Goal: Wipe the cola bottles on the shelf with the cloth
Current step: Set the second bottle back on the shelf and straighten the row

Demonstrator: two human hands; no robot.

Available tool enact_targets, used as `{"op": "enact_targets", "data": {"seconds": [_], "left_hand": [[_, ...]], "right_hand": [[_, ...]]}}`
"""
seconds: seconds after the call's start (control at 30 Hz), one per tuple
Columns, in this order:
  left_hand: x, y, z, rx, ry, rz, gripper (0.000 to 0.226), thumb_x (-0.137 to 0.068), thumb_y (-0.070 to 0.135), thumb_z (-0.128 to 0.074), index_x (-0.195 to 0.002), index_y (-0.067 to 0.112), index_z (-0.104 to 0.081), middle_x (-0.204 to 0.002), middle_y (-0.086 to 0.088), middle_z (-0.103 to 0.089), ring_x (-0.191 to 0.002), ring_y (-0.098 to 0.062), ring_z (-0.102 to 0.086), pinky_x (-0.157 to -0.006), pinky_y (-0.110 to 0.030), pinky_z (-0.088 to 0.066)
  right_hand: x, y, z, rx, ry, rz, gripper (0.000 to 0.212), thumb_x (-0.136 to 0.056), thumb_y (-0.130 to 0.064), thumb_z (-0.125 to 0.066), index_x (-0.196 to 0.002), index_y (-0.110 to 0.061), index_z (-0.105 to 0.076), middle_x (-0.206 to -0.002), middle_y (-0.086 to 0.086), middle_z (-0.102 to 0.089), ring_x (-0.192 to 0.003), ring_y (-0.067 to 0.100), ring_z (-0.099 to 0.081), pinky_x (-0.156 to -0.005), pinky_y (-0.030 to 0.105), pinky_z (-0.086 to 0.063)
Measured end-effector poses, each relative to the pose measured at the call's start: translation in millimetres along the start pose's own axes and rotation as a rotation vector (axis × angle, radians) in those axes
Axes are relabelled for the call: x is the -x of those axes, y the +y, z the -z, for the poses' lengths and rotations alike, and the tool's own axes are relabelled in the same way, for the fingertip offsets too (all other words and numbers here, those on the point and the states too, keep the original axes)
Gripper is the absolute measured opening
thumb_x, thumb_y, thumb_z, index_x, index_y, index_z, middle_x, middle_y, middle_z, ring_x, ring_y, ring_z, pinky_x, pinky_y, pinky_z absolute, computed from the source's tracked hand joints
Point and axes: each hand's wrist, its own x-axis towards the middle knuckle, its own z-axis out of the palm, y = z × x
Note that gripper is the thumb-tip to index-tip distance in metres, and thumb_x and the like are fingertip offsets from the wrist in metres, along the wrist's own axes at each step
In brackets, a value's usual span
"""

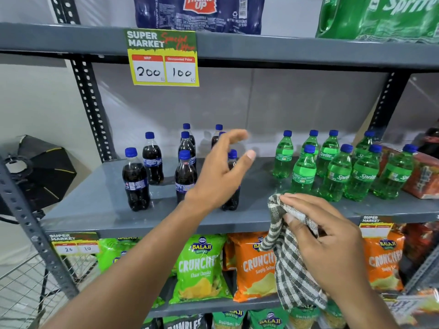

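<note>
Several dark cola bottles point(135, 180) with blue caps stand on the left half of the grey middle shelf point(95, 200). My left hand point(222, 169) reaches over the shelf with fingers spread, in front of a cola bottle point(232, 162) that it partly hides; it holds nothing. My right hand point(325, 243) is below and to the right, at the shelf's front edge, gripping a grey-and-white checked cloth point(288, 264) that hangs down in front of the snack bags.
Several green Sprite bottles point(332, 172) fill the shelf's right half, beside a red pack point(425, 176). Chip bags point(202, 267) sit on the lower shelf. A price sign point(164, 58) hangs from the upper shelf. A black lamp point(40, 169) stands at the left.
</note>
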Motion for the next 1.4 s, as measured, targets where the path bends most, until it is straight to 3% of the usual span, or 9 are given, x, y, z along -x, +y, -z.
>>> {"op": "enact_targets", "data": {"seconds": [0.13, 0.3, 0.47, 0.6, 0.77, 0.9, 1.03, 1.2, 1.4], "left_hand": [[43, 25, 2, 0.193, -0.141, 0.125, 0.039, -0.092, 0.039, -0.063, -0.126, 0.021, -0.055, -0.122, 0.006, -0.065, -0.119, -0.008, -0.059, -0.099, -0.041, -0.051], [102, 28, 24, 0.17, -0.233, 0.311, 0.044, -0.082, 0.037, -0.076, -0.114, 0.015, -0.055, -0.096, 0.0, -0.062, -0.088, -0.016, -0.06, -0.082, -0.043, -0.052], [141, 13, 66, 0.055, -0.21, 0.465, 0.035, -0.088, 0.005, -0.077, -0.113, -0.004, -0.055, -0.101, -0.035, -0.065, -0.09, -0.026, -0.06, -0.087, -0.065, -0.051], [173, 9, 118, 0.047, -0.141, 0.524, 0.018, -0.096, -0.009, -0.06, -0.113, -0.014, -0.057, -0.105, -0.019, -0.062, -0.096, -0.025, -0.054, -0.086, -0.048, -0.047], [240, 12, 198, -0.02, -0.03, 0.7, 0.026, -0.094, 0.015, -0.061, -0.098, -0.01, -0.056, -0.085, -0.011, -0.05, -0.078, -0.023, -0.045, -0.071, -0.043, -0.037], [309, 16, 255, -0.153, 0.076, 0.832, 0.034, -0.097, 0.037, -0.053, -0.115, 0.009, -0.064, -0.117, -0.015, -0.068, -0.11, -0.03, -0.064, -0.099, -0.051, -0.048], [378, 6, 299, -0.355, 0.143, 0.897, 0.03, -0.088, 0.04, -0.046, -0.097, 0.014, -0.059, -0.095, -0.012, -0.064, -0.089, -0.028, -0.061, -0.086, -0.059, -0.048], [456, -17, 369, -0.421, 0.179, 1.016, 0.007, -0.095, 0.037, -0.05, -0.09, 0.04, -0.054, -0.074, 0.019, -0.061, -0.069, 0.0, -0.055, -0.065, -0.02, -0.046], [517, -66, 451, -0.527, 0.186, 1.176, 0.01, -0.1, 0.032, -0.059, -0.09, 0.028, -0.057, -0.087, 0.005, -0.063, -0.078, -0.012, -0.057, -0.065, -0.027, -0.039]], "right_hand": [[-2, -6, -7, -0.037, -0.01, -0.001, 0.039, -0.08, 0.003, -0.077, -0.111, -0.022, -0.076, -0.115, -0.015, -0.069, -0.109, -0.006, -0.061, -0.087, 0.003, -0.041], [-2, -15, -24, -0.136, -0.131, -0.047, 0.044, -0.078, -0.007, -0.081, -0.104, -0.042, -0.075, -0.108, -0.019, -0.067, -0.092, 0.004, -0.063, -0.064, 0.013, -0.045], [-2, -29, -75, -0.228, -0.344, -0.07, 0.04, -0.073, -0.011, -0.086, -0.092, -0.044, -0.074, -0.104, -0.023, -0.065, -0.098, -0.004, -0.063, -0.08, 0.001, -0.041], [5, -52, -129, -0.332, -0.558, -0.076, 0.03, -0.076, -0.021, -0.086, -0.095, -0.043, -0.075, -0.102, -0.023, -0.065, -0.097, -0.003, -0.064, -0.08, 0.013, -0.048], [17, -87, -201, -0.398, -0.819, -0.039, 0.033, -0.081, -0.002, -0.08, -0.096, -0.032, -0.078, -0.1, -0.012, -0.071, -0.093, 0.0, -0.065, -0.077, 0.009, -0.045], [48, -122, -271, -0.344, -0.978, -0.056, 0.026, -0.081, -0.002, -0.078, -0.09, -0.027, -0.078, -0.092, -0.009, -0.074, -0.085, 0.003, -0.065, -0.073, 0.022, -0.047], [102, -158, -352, -0.254, -1.108, -0.047, 0.027, -0.083, -0.004, -0.071, -0.083, -0.03, -0.066, -0.083, -0.005, -0.071, -0.082, 0.016, -0.065, -0.07, 0.028, -0.046], [173, -201, -445, -0.237, -1.231, -0.106, 0.019, -0.093, -0.01, -0.061, -0.092, -0.029, -0.056, -0.087, 0.0, -0.066, -0.084, 0.026, -0.066, -0.063, 0.031, -0.046], [208, -240, -530, -0.202, -1.235, -0.15, 0.026, -0.092, -0.017, -0.07, -0.103, -0.035, -0.054, -0.083, -0.021, -0.053, -0.064, -0.004, -0.052, -0.045, 0.011, -0.041]]}}
